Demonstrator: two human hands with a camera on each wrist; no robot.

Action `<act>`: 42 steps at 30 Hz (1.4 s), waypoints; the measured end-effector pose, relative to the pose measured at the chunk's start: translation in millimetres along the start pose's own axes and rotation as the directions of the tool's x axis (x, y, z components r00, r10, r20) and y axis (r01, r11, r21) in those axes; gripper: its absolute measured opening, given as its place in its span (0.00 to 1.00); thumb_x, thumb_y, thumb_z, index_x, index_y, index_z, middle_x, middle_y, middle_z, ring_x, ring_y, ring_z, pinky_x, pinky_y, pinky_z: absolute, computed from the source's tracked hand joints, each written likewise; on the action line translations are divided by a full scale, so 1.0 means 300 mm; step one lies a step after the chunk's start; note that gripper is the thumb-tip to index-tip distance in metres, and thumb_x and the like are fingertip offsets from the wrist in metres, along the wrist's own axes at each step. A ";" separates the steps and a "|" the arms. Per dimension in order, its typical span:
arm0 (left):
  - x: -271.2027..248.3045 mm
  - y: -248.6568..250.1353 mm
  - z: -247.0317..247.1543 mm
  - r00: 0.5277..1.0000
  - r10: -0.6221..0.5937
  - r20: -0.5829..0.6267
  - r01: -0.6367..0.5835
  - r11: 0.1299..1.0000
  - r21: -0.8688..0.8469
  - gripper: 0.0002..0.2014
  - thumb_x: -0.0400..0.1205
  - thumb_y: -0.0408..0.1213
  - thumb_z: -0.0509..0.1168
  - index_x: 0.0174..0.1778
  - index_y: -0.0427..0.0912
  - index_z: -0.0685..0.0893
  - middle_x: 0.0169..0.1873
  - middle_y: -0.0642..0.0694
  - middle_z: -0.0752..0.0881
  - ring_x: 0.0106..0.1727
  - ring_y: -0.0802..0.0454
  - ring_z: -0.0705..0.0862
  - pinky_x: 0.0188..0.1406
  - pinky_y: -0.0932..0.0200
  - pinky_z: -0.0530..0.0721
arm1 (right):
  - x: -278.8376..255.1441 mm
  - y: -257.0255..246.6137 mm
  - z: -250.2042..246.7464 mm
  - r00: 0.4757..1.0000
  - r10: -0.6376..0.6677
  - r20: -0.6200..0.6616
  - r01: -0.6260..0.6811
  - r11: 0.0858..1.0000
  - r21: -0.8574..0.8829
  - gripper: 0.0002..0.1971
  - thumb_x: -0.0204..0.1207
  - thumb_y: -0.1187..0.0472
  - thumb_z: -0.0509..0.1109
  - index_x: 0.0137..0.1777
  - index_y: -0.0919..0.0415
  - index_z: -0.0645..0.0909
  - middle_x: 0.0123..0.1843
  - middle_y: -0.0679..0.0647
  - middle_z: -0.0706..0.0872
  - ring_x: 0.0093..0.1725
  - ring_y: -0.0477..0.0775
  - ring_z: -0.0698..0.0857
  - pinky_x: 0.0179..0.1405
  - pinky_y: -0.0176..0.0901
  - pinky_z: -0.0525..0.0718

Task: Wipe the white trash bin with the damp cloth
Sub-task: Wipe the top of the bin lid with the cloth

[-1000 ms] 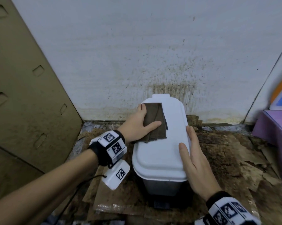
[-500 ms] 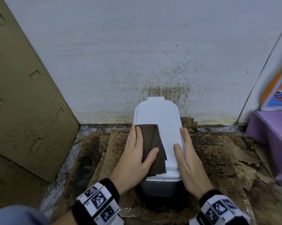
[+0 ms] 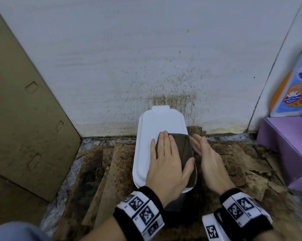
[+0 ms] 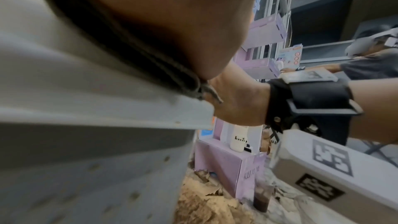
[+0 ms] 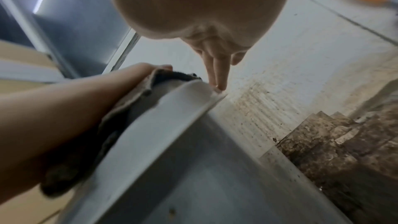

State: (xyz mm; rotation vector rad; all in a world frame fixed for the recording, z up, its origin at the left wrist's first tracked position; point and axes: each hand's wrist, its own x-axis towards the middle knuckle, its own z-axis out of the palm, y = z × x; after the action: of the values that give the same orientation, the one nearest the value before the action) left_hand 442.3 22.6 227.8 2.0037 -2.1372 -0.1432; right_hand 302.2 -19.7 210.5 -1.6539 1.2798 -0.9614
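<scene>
The white trash bin (image 3: 155, 129) stands on the floor against a stained wall, lid closed. A folded dark brown cloth (image 3: 184, 150) lies on the right half of the lid. My left hand (image 3: 165, 162) lies flat on the cloth, fingers straight, thumb at its near right edge. My right hand (image 3: 206, 155) is held open against the bin's right side, fingers straight along the lid rim. In the right wrist view the fingertips (image 5: 218, 81) touch the lid's rim (image 5: 172, 117) beside the cloth (image 5: 120, 122). The left wrist view shows the cloth (image 4: 129, 54) under my palm.
A brown cardboard panel (image 3: 25, 101) leans at the left. A purple box (image 3: 285, 145) with a detergent bottle (image 3: 292, 87) stands at the right. Torn, dirty cardboard (image 3: 242, 162) covers the floor around the bin. Another person (image 4: 370, 64) shows in the left wrist view.
My left hand slid the cloth from the lid's far part to its near left, then across to the right half. My right hand stayed at the bin's right side.
</scene>
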 end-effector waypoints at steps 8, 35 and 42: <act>0.012 -0.016 -0.081 0.993 -0.031 0.117 0.071 0.931 -0.358 0.35 0.92 0.54 0.42 0.89 0.39 0.37 0.88 0.47 0.30 0.85 0.60 0.26 0.83 0.60 0.28 | -0.002 -0.054 0.006 0.992 0.029 -0.123 -0.026 0.999 0.026 0.26 0.85 0.31 0.48 0.80 0.37 0.63 0.72 0.35 0.74 0.81 0.47 0.68 0.83 0.61 0.65; -0.081 -0.267 -0.018 0.962 -0.196 -0.193 0.070 0.854 -0.516 0.23 0.88 0.49 0.61 0.80 0.51 0.69 0.73 0.58 0.65 0.78 0.60 0.61 0.76 0.61 0.62 | -0.037 -0.090 0.108 0.998 -0.036 0.056 0.057 0.890 -0.452 0.34 0.90 0.43 0.49 0.91 0.53 0.41 0.92 0.48 0.41 0.90 0.47 0.47 0.82 0.38 0.55; -0.083 -0.268 -0.018 0.960 -0.206 -0.190 0.061 0.816 -0.575 0.24 0.88 0.49 0.61 0.80 0.50 0.69 0.72 0.59 0.65 0.78 0.64 0.64 0.76 0.64 0.63 | -0.003 -0.031 0.044 0.965 0.222 0.136 -0.247 0.946 0.212 0.28 0.90 0.48 0.50 0.89 0.36 0.49 0.88 0.34 0.57 0.84 0.41 0.64 0.85 0.52 0.65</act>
State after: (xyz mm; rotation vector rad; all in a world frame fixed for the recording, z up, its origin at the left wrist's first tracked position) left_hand 523.1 41.8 213.9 1.7035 -1.5531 -0.4686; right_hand 317.3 -15.4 214.1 -1.3260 1.2120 -0.8251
